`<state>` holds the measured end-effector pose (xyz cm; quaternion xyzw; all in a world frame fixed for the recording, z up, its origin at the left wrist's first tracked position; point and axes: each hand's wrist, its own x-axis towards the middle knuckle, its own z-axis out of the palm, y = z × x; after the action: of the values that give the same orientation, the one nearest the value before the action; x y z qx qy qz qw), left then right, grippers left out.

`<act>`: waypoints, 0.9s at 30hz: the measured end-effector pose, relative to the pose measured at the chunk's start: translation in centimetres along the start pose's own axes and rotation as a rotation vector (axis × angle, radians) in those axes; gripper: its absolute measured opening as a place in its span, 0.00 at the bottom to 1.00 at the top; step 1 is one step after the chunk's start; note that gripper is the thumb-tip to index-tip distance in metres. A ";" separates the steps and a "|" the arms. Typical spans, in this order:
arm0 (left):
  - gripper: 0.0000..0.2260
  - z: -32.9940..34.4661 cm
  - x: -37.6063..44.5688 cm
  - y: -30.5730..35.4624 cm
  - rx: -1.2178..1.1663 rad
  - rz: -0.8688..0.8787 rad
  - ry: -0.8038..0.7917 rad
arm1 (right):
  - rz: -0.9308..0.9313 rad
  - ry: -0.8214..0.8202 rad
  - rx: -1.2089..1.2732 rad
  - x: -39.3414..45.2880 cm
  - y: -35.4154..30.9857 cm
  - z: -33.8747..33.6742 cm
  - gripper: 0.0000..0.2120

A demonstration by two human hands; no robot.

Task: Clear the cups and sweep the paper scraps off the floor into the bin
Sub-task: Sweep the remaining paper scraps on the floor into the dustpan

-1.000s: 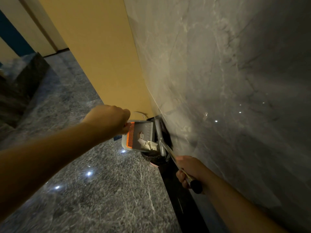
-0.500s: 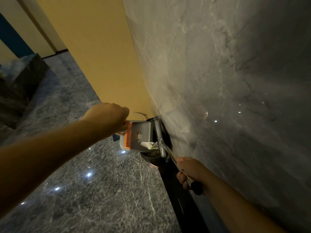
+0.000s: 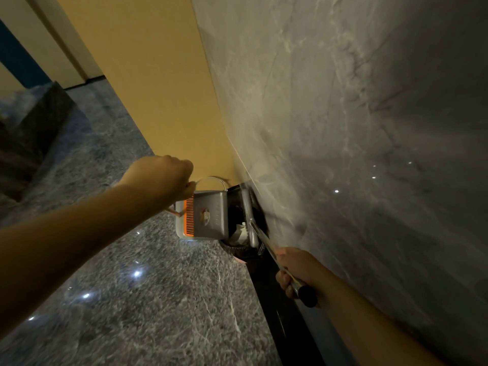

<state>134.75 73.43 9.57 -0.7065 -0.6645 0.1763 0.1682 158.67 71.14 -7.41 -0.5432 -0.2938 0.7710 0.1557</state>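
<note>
Tipping dustpan (image 3: pixel 204 216) over bin (image 3: pixel 239 250) in left hand (image 3: pixel 165 178), right hand (image 3: pixel 298 270) gripping broom (image 3: pixel 266 244)

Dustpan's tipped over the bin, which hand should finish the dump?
Left. The left hand grips the dustpan, tilted over the bin. The right hand holds the broom handle.

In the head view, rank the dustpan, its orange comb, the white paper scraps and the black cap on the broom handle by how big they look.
1. Dustpan, largest.
2. Orange comb, a long narrow strip.
3. White paper scraps in the bin and the black cap look alike; the cap is nearer the camera, so I will not rank them.
</note>
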 end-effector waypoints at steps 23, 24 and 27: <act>0.10 4.3 -16.3 -2.9 -0.511 -0.645 0.027 | -0.140 -0.158 -0.338 -5.2 1.3 6.9 0.08; 0.10 4.6 -17.5 -2.9 -0.527 -0.677 0.025 | -0.122 -0.168 -0.349 -5.4 1.8 7.5 0.09; 0.11 5.2 -21.3 -2.4 -0.572 -0.782 0.013 | -0.047 -0.197 -0.377 -5.6 3.0 9.2 0.14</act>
<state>128.99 52.29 6.64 -0.4227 -0.9010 -0.0944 0.0251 152.42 63.13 -2.93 -0.4778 -0.4591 0.7479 0.0400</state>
